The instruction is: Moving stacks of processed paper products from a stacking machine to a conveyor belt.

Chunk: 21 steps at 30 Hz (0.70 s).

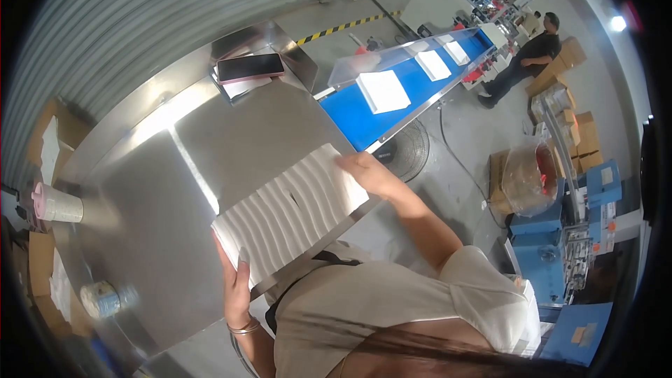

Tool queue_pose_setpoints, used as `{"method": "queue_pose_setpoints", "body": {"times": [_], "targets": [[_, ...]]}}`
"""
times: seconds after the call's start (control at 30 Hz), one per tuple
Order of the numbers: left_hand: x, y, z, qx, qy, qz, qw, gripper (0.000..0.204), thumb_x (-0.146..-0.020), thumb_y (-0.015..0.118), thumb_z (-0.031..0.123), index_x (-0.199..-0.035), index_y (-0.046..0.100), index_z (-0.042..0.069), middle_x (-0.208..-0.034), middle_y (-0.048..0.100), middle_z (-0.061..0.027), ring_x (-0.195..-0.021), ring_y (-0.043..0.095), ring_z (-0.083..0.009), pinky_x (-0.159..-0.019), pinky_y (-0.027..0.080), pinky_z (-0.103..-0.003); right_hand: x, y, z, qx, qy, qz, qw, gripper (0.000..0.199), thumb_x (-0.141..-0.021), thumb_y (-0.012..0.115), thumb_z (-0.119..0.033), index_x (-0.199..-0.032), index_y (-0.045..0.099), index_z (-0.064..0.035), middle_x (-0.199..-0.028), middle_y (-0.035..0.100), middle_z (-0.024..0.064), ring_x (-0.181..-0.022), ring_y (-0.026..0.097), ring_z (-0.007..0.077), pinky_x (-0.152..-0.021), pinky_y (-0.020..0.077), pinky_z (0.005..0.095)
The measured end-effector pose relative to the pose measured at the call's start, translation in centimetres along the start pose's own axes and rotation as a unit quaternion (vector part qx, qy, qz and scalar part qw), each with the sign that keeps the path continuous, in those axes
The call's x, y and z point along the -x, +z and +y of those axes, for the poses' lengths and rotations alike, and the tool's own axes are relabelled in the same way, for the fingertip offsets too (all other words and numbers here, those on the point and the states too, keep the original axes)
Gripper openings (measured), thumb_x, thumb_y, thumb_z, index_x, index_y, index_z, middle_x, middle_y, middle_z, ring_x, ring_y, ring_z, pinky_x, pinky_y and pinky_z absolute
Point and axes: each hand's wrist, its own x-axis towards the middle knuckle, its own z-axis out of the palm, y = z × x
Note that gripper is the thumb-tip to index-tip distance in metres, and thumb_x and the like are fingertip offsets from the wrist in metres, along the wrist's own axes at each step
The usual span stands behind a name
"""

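A long row of white, soft-looking folded sheets (287, 213) lies along the near edge of the steel table (140, 238). Wavy folds run across its top, with a small dark gap near the middle. My left hand (236, 287) grips its left end, thumb on the near side and fingers along the end. At the opposite end my right hand (369, 173) is closed round the far right corner, its fingertips partly hidden. Beyond the table, a blue conveyor belt (350, 124) carries several flat white stacks (383, 91), spaced apart.
A phone (250, 68) lies on papers at the table's back edge. Two tubs, one pinkish-white (61, 204) and one labelled (101, 299), stand at the left. A floor fan (402, 152) sits under the conveyor. Another person (530, 63) stands beside cardboard boxes (553, 73).
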Motion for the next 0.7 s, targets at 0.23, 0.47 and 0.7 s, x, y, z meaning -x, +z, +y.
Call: {"method": "queue_pose_setpoints", "body": {"times": [0.23, 0.47, 0.7], "targets": [[-2.0, 2.3, -4.5, 0.502, 0.354, -0.034, 0.788, 0.063, -0.086, 0.035, 0.025, -0.133, 0.003, -0.001, -0.141, 0.006, -0.0132, -0.129, 0.006, -0.0230, -0.104, 0.007, -0.032, 0.1, -0.2, 0.2, -0.030, -0.156, 0.013, 0.987, 0.039, -0.082, 0.049, -0.015, -0.115, 0.043, 0.0041, -0.094, 0.056, 0.0078, -0.088, 0.048, 0.0115, -0.077, 0.0384, 0.0252], [-0.1, 0.0, -0.5, -0.032, 0.023, -0.023, 0.999, 0.064, -0.081, 0.033, 0.019, -0.133, 0.002, -0.001, -0.141, 0.005, -0.0143, -0.130, 0.004, -0.0247, -0.104, 0.005, -0.034, -2.4, -2.9, 4.1, -0.465, 0.012, 0.137, 0.874, 0.042, -0.089, 0.036, -0.031, -0.117, 0.036, 0.0008, -0.105, 0.052, 0.0158, -0.084, 0.059, 0.0244, -0.073, 0.0518, 0.0376], [-0.6, 1.2, 1.8, 0.002, -0.015, -0.010, 1.000, 0.068, -0.074, 0.034, 0.010, -0.133, 0.001, -0.001, -0.140, 0.005, -0.0142, -0.130, 0.003, -0.0247, -0.104, 0.004, -0.033, 0.6, 0.6, -0.6, 0.049, -0.030, 0.025, 0.998, 0.033, -0.084, 0.048, -0.029, -0.082, 0.056, 0.0034, -0.066, 0.047, 0.0000, -0.065, 0.038, 0.0072, -0.055, 0.0338, 0.0242]]}}
